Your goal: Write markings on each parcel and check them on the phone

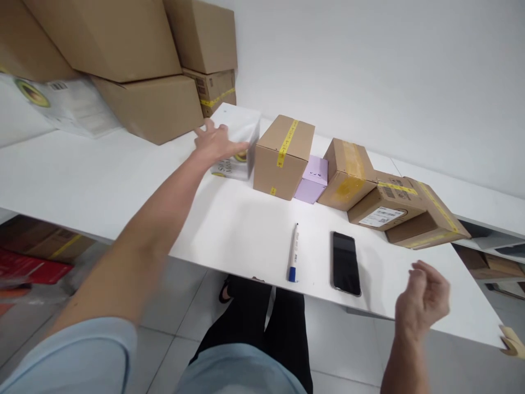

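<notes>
My left hand (215,143) spans a white box (238,121) at the left end of a row, its thumb toward the right side and its fingers at the left edge. The box's front has dark lettering and an avocado picture, partly hidden by that hand. Beside the box on the right is a brown carton (274,169) with yellow tape. My right hand (422,295) hovers over the table's front edge, fingers curled in, with nothing visible in them. To its left, a black phone (345,262) lies on the table, and a white marker with a blue cap (294,254) lies further left.
The row continues with a lilac box (314,178), a taped carton (348,172), a labelled carton (385,202) and a tilted carton (435,219). Larger cartons (147,106) are stacked at the back left of the white table (241,235). A white wall stands behind.
</notes>
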`<state>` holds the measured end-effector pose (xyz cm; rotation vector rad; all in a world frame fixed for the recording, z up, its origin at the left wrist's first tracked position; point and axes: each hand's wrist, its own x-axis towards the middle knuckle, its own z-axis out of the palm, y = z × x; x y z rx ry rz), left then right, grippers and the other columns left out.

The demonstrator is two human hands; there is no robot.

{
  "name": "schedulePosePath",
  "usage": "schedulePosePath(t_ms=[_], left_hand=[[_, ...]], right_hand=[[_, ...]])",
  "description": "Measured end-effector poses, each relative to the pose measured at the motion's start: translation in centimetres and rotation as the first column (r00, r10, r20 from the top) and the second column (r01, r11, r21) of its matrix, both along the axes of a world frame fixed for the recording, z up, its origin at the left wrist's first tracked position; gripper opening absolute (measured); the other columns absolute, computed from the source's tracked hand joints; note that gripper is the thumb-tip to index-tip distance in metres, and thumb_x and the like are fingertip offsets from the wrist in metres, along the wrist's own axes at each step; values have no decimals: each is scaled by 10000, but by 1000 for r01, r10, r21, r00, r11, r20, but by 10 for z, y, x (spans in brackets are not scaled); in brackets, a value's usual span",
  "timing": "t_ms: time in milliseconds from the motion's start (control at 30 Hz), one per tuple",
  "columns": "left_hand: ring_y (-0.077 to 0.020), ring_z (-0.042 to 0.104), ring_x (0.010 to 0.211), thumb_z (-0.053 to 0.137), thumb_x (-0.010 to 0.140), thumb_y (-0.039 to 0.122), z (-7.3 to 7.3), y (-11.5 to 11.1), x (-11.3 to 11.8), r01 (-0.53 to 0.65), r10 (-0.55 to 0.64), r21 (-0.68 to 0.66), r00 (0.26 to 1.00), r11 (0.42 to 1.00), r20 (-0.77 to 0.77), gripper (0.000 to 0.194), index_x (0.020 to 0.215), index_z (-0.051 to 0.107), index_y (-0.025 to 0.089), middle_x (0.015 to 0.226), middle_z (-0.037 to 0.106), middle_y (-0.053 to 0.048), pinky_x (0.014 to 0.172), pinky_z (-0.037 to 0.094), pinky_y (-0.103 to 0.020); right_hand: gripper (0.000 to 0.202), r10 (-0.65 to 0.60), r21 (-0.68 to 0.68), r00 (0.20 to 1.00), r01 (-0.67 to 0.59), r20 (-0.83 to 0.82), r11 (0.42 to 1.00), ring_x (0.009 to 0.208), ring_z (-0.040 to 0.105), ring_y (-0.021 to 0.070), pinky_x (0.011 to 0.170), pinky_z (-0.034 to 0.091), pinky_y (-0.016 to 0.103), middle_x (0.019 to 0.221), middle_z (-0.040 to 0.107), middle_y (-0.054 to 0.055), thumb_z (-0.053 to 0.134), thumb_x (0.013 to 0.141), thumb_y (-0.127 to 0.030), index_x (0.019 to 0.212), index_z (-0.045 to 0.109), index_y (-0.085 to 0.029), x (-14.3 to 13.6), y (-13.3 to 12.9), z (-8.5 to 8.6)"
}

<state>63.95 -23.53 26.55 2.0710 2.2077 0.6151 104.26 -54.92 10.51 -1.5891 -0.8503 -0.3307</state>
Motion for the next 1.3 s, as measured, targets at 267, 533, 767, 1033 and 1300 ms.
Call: schedulePosePath(t_ms=[267, 533, 767, 1033, 1300], left_hand=[[-537, 394, 1304, 640, 737, 803, -22, -143, -71, -82, 86, 169, 996, 982, -16, 872, 1358, 573, 195, 1473, 409, -187, 1001, 437, -675], [-451, 482, 1189, 618, 718, 830, -61, -266, -10, 70, 6, 343, 977, 937, -215, 889, 1357, 610, 213, 1400, 499, -221, 923, 473, -606], [-362, 517, 1158, 618, 837, 692, -80, -292, 23, 319, -261, 435, 947, 842, -188, 724, 1377, 572, 212, 1360, 543, -207, 926, 469, -505], [-263, 589, 1102, 639, 893, 582, -96, -276, 31, 392, -426, 587, 901, 708, -87, 501, 1227, 631, 208, 1236, 615, -145, 927, 470, -400], [-292, 585, 1153, 647, 882, 592, -109, -269, 39, 366, -448, 614, 894, 699, -23, 530, 1260, 592, 225, 1281, 617, -149, 989, 434, -436]], right_hand=[[332, 621, -490, 641, -404, 450, 773, 878, 662, 186, 727, 558, 299, 1026, 695, 89, 554, 952, -179, 1279, 614, -202, -86, 1, 0], [574, 766, -838, 387, 35, 514, 544, 851, 591, 247, 687, 465, 348, 1032, 654, 125, 464, 882, -6, 1368, 596, -283, -131, 48, 5], [251, 825, -881, 345, 13, 448, 473, 906, 548, 237, 737, 398, 329, 1026, 646, 128, 486, 933, -120, 1085, 669, -200, -132, 45, 0], [135, 488, -464, 821, -324, 295, 825, 718, 571, 173, 647, 428, 288, 812, 611, 33, 558, 862, -262, 975, 584, -192, -108, 10, -18], [204, 289, 314, 857, -159, -426, 936, 460, 553, 142, 510, 464, 311, 632, 538, -50, 444, 868, -410, 930, 507, -227, -143, -14, 6]])
